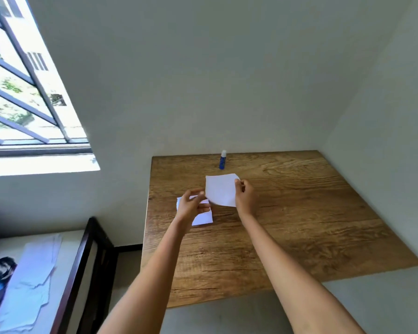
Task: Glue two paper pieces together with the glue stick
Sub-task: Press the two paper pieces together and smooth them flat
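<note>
Both hands lift a white paper piece (221, 190) mid-frame, left hand (191, 206) and right hand (245, 197) fingers pinching opposite edges, above a second paper piece (204, 218) on the wooden counter (299, 213). The blue glue stick (222, 160) stands upright behind; its label is unreadable.

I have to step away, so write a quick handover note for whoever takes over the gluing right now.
Left hand: pinches the left edge of the raised paper piece.
Right hand: pinches its right edge, so the piece is held up over the wooden table.
Second paper piece: flat on the table, partly under the left hand.
Glue stick: upright at the far edge, cap on, untouched.
Done: one piece picked up.
Left: uncap the stick, spread glue, press the pieces together.
</note>
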Motion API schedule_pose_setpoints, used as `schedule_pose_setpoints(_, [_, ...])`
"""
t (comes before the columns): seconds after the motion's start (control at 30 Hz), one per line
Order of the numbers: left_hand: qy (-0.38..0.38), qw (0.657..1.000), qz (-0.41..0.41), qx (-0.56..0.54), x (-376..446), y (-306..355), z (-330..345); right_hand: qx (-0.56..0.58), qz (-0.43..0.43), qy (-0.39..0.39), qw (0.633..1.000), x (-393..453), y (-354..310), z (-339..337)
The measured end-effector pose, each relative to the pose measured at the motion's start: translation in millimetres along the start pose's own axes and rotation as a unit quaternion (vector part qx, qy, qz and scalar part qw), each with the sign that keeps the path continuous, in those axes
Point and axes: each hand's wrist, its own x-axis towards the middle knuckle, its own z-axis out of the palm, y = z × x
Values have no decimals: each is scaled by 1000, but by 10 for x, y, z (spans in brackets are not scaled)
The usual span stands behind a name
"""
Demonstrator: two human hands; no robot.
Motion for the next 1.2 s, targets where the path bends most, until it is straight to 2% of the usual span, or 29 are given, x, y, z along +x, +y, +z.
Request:
schedule_pose_setpoints(0.07, [25,999,2,-35,-33,7,-120,-3,-4,-10,1000,-54,-62,99])
schedule_pose_setpoints(0.3, [63,996,47,43,-109,-103,-362,13,39,-40,998,-249,-100,415])
schedule_pose_setpoints(0.47, [93,995,27,15,-109,-192,-552,118,113,-91,982,-342,-56,486])
schedule_pose_setpoints(0.57, [77,996,11,49,-116,-209,-643,143,127,-130,973,-396,17,440])
schedule_pose_setpoints(0.7, [53,989,-8,138,-112,-219,-734,119,143,-124,975,-414,100,376])
schedule_pose_setpoints(1.2, [36,984,-23,172,-102,-222,-765,56,139,-132,980,-425,108,386])
